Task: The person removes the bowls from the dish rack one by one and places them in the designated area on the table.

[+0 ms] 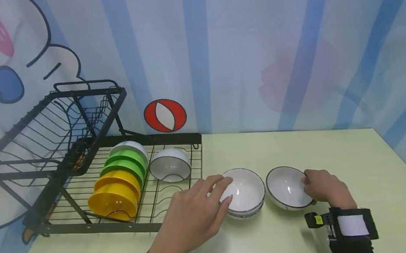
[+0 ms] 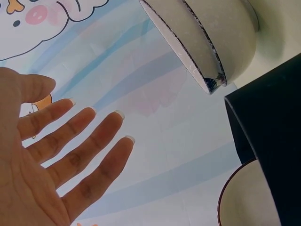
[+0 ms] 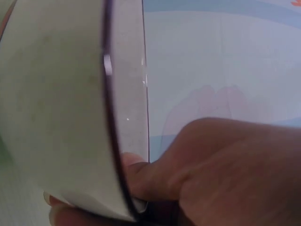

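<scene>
My right hand (image 1: 326, 186) pinches the right rim of a white bowl (image 1: 287, 186) with a thin dark edge. In the right wrist view the thumb lies inside this bowl (image 3: 51, 103), with fingertips under its outer wall. Just left of it stand nested white bowls (image 1: 244, 192) with dark patterned rims. My left hand (image 1: 194, 215) hovers at their left side, fingers spread and loosely bent. The left wrist view has that hand (image 2: 70, 160) holding nothing, apart from the nested bowls (image 2: 221, 37).
At the left stands a black two-tier dish rack (image 1: 112, 227). Yellow bowls (image 1: 113, 201), green bowls (image 1: 125, 162) and a white bowl (image 1: 132, 145) lean in a row on its lower tier. Another white bowl (image 1: 169, 166) sits tilted beside them. A printed curtain (image 1: 235, 51) hangs behind the pale table (image 1: 349, 157).
</scene>
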{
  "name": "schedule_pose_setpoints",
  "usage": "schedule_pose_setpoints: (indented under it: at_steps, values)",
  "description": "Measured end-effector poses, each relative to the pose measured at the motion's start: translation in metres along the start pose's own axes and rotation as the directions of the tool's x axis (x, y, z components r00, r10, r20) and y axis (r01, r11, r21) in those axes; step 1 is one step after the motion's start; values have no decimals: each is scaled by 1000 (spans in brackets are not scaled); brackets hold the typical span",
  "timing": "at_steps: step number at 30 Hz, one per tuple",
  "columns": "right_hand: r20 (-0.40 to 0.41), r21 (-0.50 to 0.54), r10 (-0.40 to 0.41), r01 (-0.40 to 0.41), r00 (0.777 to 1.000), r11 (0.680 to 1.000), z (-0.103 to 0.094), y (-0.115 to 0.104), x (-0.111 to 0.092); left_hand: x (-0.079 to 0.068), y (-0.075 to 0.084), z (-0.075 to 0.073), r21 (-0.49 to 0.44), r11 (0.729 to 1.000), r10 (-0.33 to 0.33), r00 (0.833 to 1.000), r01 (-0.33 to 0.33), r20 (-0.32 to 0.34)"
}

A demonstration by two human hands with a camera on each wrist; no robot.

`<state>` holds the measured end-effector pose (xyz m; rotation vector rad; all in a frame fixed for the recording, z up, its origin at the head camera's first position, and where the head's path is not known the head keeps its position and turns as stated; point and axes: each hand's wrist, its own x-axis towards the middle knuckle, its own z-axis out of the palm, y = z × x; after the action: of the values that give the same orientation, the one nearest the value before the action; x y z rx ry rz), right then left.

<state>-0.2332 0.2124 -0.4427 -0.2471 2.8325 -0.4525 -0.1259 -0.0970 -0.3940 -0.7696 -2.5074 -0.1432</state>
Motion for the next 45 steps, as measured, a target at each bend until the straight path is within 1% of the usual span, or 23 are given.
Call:
schedule_pose_setpoints:
  at_steps: [6, 13, 16, 19, 21, 23, 27, 29, 31, 34, 39, 45]
  values:
    - [16, 19, 20, -20, 1000, 1000, -1, -1, -1, 0, 0, -2, -1, 1000, -7, 1000, 7, 13]
    - [2, 4, 8, -8, 1000, 1000, -4, -1, -3, 0, -1, -3, 9, 1000, -12, 1000, 12, 11]
    - [-30, 11, 17, -16, 999, 1000, -6, -2, -4, 0, -3, -3, 10, 1000, -15, 1000, 15, 2]
    - [-89, 41, 34, -31, 995, 999, -11, -6, -7, 0, -4, -4, 8, 999, -37, 999, 37, 9]
    - [-146, 73, 47, -36, 988, 997, -13, -9, -8, 0, -6, -5, 2, 998, -55, 998, 55, 21]
    - [-211, 99, 51, -30, 976, 995, -15, -12, -9, -1, -8, -6, 2, 997, -73, 997, 73, 31]
    - [-348, 128, 51, -6, 936, 992, -18, -17, -12, -1, -16, -4, 23, 996, -85, 996, 84, 34]
    - [-394, 130, 47, 5, 918, 991, -19, -20, -13, -2, -20, -2, 38, 995, -89, 996, 88, 28]
    - [-422, 131, 40, 17, 906, 991, -21, -23, -14, -2, -24, -1, 47, 994, -97, 995, 96, 25]
    - [-426, 121, 23, 32, 904, 992, -23, -28, -16, -3, -29, 2, 50, 992, -119, 992, 117, 28]
    - [-397, 102, -11, 56, 918, 993, -23, -34, -17, -5, -35, 6, 51, 988, -147, 989, 145, 33]
    - [-403, 96, -32, 77, 915, 992, -22, -38, -18, -7, -43, 10, 68, 982, -181, 982, 177, 57]
